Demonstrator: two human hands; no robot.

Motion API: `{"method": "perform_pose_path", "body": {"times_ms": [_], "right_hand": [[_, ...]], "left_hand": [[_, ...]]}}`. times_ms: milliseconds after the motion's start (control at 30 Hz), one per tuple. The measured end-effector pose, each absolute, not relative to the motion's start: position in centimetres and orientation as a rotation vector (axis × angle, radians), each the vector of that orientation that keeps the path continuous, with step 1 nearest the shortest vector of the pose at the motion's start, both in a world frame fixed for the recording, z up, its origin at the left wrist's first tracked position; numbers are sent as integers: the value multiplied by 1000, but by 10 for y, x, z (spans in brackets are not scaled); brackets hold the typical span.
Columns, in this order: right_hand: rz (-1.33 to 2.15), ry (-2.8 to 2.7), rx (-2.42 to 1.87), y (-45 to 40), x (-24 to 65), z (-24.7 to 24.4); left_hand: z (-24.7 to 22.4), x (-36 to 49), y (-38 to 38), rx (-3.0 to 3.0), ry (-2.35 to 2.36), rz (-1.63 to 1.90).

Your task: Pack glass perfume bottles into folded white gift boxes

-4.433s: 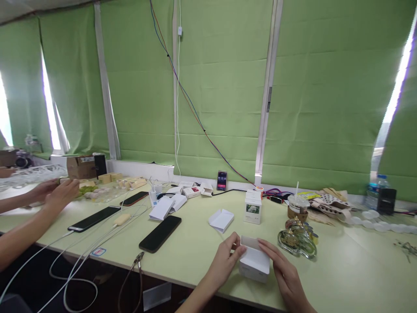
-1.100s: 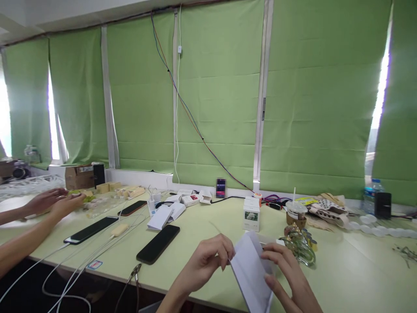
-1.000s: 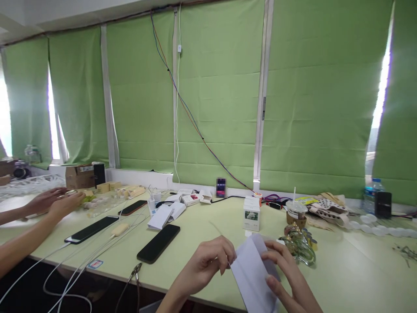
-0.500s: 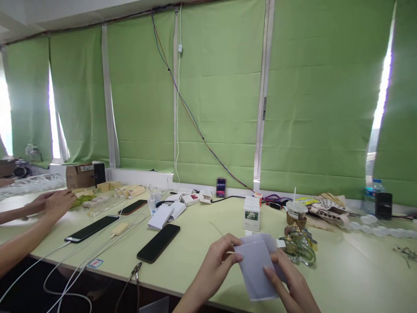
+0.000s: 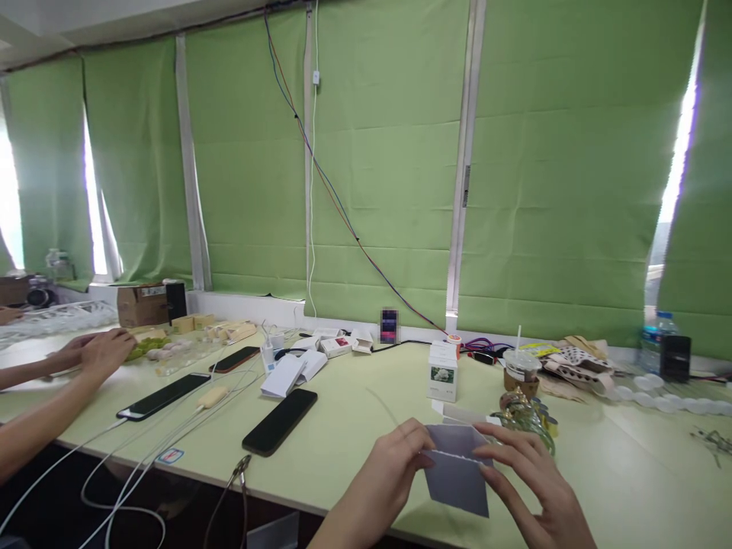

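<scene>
The thin, grey-white folded paper card (image 5: 456,488) has just been turned, so its rough white crease (image 5: 456,455) shows. The left hand (image 5: 396,465) and right hand (image 5: 540,469) pinch its sides, over the pale yellow-green counter's (image 5: 343,450) near edge. Both hands can probably reach the fold now.

Daylight enters through narrow gaps in the green blinds (image 5: 389,168), burning out to white with purple fringes at the left gap (image 5: 94,202) and the right gap (image 5: 680,152). The fabric glows softly. Light spreads evenly over the pale surface (image 5: 354,396), with a broad sheen toward its right edge; beneath its near edge all is dark. The folded card (image 5: 457,484) shows a shaded grey face. Pixelation masks the standing screen (image 5: 390,326) at the far edge. Wide-angle stretch tilts the outer blinds; fine detail is soft.
</scene>
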State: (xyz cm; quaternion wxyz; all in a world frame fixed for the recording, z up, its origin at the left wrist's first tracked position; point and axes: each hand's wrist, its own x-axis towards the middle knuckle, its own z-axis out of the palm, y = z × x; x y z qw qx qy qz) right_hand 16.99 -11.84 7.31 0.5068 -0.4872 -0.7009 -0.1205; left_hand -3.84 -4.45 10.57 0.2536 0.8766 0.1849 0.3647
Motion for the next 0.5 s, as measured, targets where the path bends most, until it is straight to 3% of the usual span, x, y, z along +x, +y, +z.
{"method": "perform_pose_path", "body": {"times_ms": [233, 500], "right_hand": [[47, -1907, -1184, -126, 166, 84], [166, -2036, -1301, -114, 164, 75]], "left_hand": [[101, -37, -52, 2623, 552, 833], [93, -33, -38, 2614, 549, 704]]}}
